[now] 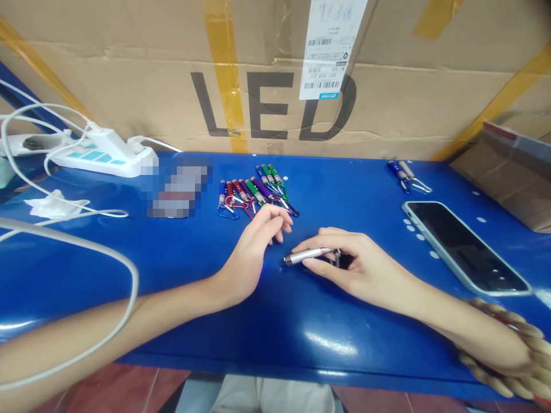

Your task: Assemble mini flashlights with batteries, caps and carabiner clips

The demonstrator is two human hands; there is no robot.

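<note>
My right hand [350, 258] pinches a small silver keychain flashlight [305, 256] between thumb and fingers. Its dark front end points left, toward my other hand, and its clip is partly hidden under my palm. My left hand [257, 241] is held just left of it, fingers loosely bent with nothing visible in them. Beyond those fingertips lies a row of blue, red, green and purple keychain flashlights [253, 192] with coloured carabiner clips. Farther back at the right lie two more, a blue flashlight [396, 170] and a silver flashlight [405, 169].
A phone in a pale case [467, 246] lies at right on the blue table [206, 338]. A cardboard box [142, 97] marked LED walls off the back. At left are a power strip [103, 158], white cables [116, 252] and crumpled tissue [55, 205]. A beaded mat [495, 344] lies under my right forearm.
</note>
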